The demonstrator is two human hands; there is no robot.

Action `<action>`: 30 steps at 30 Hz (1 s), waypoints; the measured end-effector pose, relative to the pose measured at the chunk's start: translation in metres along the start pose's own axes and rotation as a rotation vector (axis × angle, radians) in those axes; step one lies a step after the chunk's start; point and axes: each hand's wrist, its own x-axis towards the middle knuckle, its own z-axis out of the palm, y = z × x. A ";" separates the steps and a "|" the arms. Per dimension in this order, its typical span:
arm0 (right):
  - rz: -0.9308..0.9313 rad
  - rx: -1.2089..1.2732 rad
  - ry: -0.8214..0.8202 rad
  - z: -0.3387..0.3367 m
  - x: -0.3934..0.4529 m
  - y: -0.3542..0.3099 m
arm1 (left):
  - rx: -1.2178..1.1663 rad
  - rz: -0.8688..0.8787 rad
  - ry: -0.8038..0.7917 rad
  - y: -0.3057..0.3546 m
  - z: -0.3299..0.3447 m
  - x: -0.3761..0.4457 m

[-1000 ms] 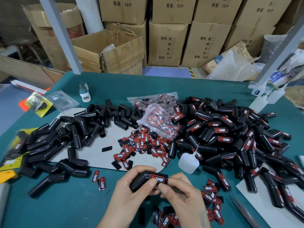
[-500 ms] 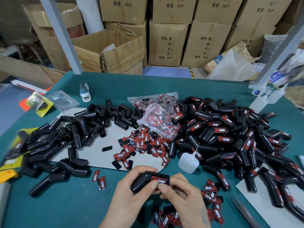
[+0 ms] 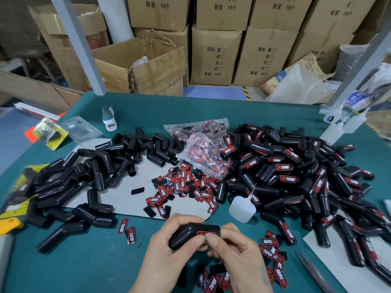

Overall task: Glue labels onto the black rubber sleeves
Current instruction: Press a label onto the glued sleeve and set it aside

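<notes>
My left hand (image 3: 169, 248) grips a bent black rubber sleeve (image 3: 188, 233) just above the table's near edge. A red and black label (image 3: 206, 233) lies on the sleeve's upper side. My right hand (image 3: 232, 250) holds the sleeve's right end, and both thumbs press on the label. Unlabelled black sleeves (image 3: 84, 180) are heaped at the left. Labelled sleeves (image 3: 296, 180) form a big pile at the right. Loose labels (image 3: 186, 187) are scattered in the middle, with more labels (image 3: 273, 250) under my right hand.
A small white glue bottle (image 3: 242, 210) stands just beyond my right hand. A plastic bag of labels (image 3: 203, 153) lies mid-table on grey card (image 3: 131, 204). More bottles (image 3: 338, 130) stand far right, another bottle (image 3: 109, 119) far left. Tweezers (image 3: 311, 269) lie at lower right. Cardboard boxes (image 3: 215, 53) stand behind.
Both hands stayed in place with the sleeve. The thumbs have shifted slightly over the label, covering more of it.
</notes>
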 end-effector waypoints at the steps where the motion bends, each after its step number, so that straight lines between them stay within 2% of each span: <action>1: 0.001 0.001 0.002 0.000 0.000 0.000 | 0.002 0.005 -0.001 -0.001 0.000 0.000; 9: 0.010 0.017 0.009 -0.002 0.001 0.003 | -0.017 0.056 0.004 -0.010 -0.002 -0.003; 15: 0.013 0.021 0.004 -0.005 0.003 0.007 | 0.125 0.285 -0.047 -0.012 -0.007 -0.001; 23: -0.008 0.017 -0.034 -0.009 0.003 0.012 | 0.206 0.356 -0.079 -0.013 -0.009 0.004; 30: 0.004 -0.004 -0.045 -0.012 0.004 0.015 | 0.203 0.410 -0.028 -0.015 -0.008 0.006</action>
